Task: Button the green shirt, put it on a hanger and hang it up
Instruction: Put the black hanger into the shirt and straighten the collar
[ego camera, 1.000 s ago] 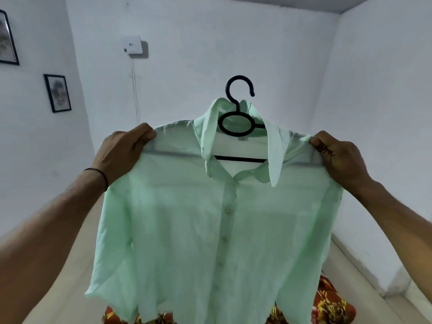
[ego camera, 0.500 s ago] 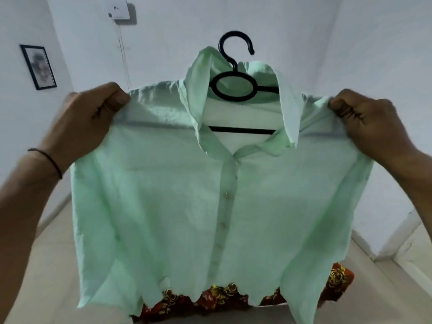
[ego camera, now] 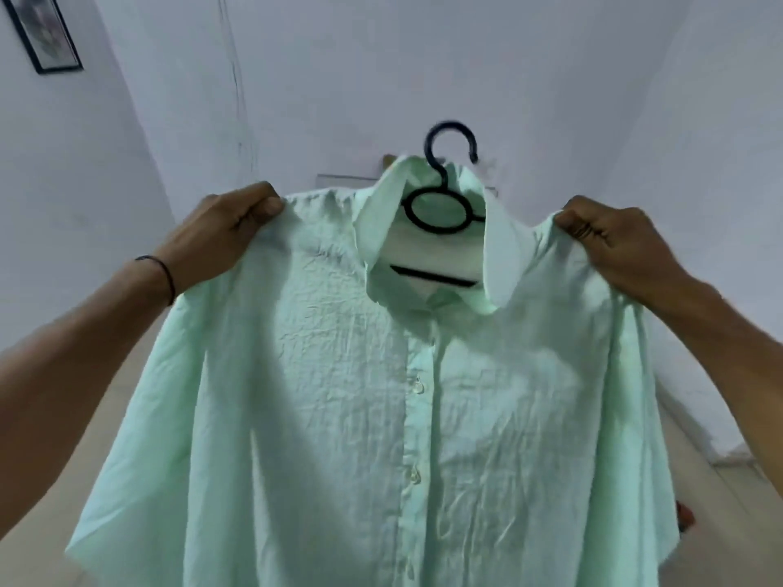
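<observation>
The pale green shirt (ego camera: pixel 339 396) hangs in front of me, its front placket buttoned. It sits on a black hanger (ego camera: pixel 440 209) whose hook sticks up out of the collar, close to a rail on the far wall. My left hand (ego camera: pixel 220 239) grips the shirt's left shoulder. My right hand (ego camera: pixel 614 239) grips the right shoulder. Both arms are raised and hold the shirt up by the shoulders, over the hanger's ends. The hanger's arms are hidden under the cloth.
A thin rail or shelf edge (ego camera: pixel 343 177) runs along the white back wall behind the collar. A framed picture (ego camera: pixel 44 31) hangs on the left wall. A cable (ego camera: pixel 237 95) runs down the back wall. Pale floor shows at both sides.
I have stepped closer to the back wall and the view has tilted. The shirt fills more of the frame and hides the patterned cloth below. Both hands keep their grip.
</observation>
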